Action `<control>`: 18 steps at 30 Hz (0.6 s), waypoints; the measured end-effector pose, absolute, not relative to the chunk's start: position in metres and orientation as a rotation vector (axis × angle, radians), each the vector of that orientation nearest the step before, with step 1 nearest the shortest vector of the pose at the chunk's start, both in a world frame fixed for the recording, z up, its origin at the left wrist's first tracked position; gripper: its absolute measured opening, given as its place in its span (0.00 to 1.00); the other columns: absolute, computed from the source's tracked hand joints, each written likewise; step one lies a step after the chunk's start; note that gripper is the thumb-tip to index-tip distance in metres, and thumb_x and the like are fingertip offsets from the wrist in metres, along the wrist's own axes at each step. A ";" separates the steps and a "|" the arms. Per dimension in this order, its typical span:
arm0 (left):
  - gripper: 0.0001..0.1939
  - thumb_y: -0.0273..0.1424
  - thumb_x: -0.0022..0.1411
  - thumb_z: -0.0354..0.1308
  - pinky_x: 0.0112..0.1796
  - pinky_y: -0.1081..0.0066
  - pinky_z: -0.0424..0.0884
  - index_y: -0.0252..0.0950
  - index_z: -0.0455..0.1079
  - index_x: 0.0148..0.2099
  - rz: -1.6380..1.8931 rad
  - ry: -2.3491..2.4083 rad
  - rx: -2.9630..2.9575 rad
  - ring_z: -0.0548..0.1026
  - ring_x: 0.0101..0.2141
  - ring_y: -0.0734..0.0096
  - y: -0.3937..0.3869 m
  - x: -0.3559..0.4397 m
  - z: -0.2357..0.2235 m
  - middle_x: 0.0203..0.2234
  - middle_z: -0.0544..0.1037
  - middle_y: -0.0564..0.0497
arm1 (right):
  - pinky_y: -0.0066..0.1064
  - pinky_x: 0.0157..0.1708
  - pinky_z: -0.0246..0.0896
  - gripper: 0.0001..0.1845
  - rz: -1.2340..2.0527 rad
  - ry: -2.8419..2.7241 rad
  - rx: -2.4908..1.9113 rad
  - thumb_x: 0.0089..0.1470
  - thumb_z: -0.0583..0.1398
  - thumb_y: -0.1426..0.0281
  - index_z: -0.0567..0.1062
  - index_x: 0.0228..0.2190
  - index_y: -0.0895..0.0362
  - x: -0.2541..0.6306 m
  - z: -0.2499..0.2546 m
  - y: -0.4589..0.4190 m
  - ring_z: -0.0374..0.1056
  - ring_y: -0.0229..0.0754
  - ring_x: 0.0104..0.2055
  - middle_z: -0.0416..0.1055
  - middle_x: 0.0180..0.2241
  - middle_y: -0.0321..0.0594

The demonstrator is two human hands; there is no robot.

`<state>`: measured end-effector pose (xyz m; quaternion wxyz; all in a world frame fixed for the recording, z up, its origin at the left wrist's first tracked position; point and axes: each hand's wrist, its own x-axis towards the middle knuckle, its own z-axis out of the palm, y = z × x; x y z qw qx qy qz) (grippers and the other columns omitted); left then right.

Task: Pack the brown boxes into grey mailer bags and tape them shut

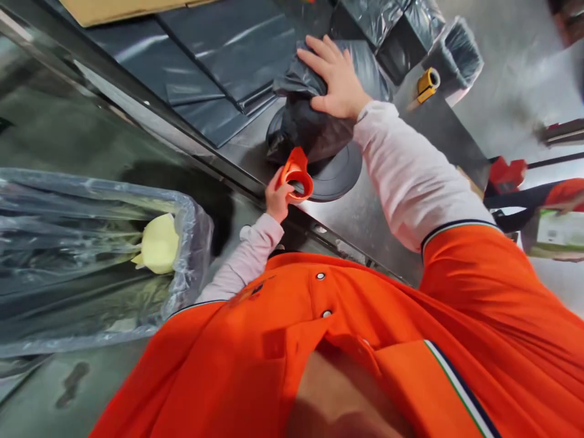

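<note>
My right hand (335,79) lies flat with spread fingers on top of a black plastic-wrapped parcel (314,115). The parcel rests on a round black turntable (337,176) on a metal table (365,213). My left hand (277,198) grips an orange tape dispenser (296,175) held against the lower side of the parcel. Both arms wear pale pink sleeves under an orange vest.
Flat grey plastic bags (219,55) lie on the table beyond the parcel. A yellow tape dispenser (427,84) sits at the far right. A bin lined with clear plastic (91,261) holding a yellow scrap (159,245) stands at left. Bag-lined bins (456,52) stand behind.
</note>
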<state>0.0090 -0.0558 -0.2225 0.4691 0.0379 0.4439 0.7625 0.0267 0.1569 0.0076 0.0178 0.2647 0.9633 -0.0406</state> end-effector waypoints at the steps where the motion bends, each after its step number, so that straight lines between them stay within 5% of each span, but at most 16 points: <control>1: 0.39 0.31 0.45 0.65 0.46 0.64 0.80 0.35 0.75 0.63 1.852 1.116 0.106 0.81 0.45 0.60 -0.059 0.023 -0.224 0.49 0.84 0.47 | 0.67 0.77 0.26 0.52 -0.135 3.010 0.843 0.55 0.66 0.74 0.57 0.77 0.48 0.027 0.007 0.155 0.35 0.58 0.83 0.45 0.81 0.40; 6: 0.39 0.27 0.45 0.63 0.48 0.67 0.80 0.35 0.78 0.63 1.856 1.167 0.216 0.83 0.47 0.61 -0.052 0.035 -0.226 0.52 0.85 0.45 | 0.66 0.77 0.29 0.47 -0.168 3.023 0.907 0.57 0.62 0.70 0.60 0.76 0.49 0.026 0.013 0.150 0.38 0.58 0.83 0.48 0.80 0.38; 12: 0.07 0.24 0.54 0.61 0.27 0.78 0.75 0.34 0.82 0.31 1.390 1.134 0.739 0.77 0.24 0.72 -0.028 0.071 -0.186 0.23 0.82 0.54 | 0.69 0.76 0.26 0.46 -0.151 3.029 1.008 0.59 0.62 0.70 0.59 0.76 0.48 0.012 0.010 0.147 0.35 0.61 0.83 0.45 0.81 0.38; 15: 0.19 0.21 0.43 0.68 0.29 0.71 0.79 0.32 0.86 0.41 1.281 0.920 0.845 0.79 0.25 0.66 -0.016 0.098 -0.166 0.27 0.83 0.52 | 0.66 0.75 0.25 0.44 -0.289 3.005 1.177 0.61 0.63 0.61 0.61 0.75 0.53 0.017 0.010 0.154 0.35 0.58 0.83 0.44 0.81 0.44; 18: 0.29 0.28 0.46 0.72 0.38 0.53 0.83 0.33 0.84 0.54 1.348 0.813 0.864 0.82 0.32 0.53 -0.020 0.065 -0.166 0.35 0.85 0.41 | 0.62 0.75 0.23 0.44 -0.492 2.998 1.185 0.59 0.61 0.43 0.74 0.65 0.60 0.022 0.013 0.160 0.33 0.56 0.83 0.38 0.81 0.51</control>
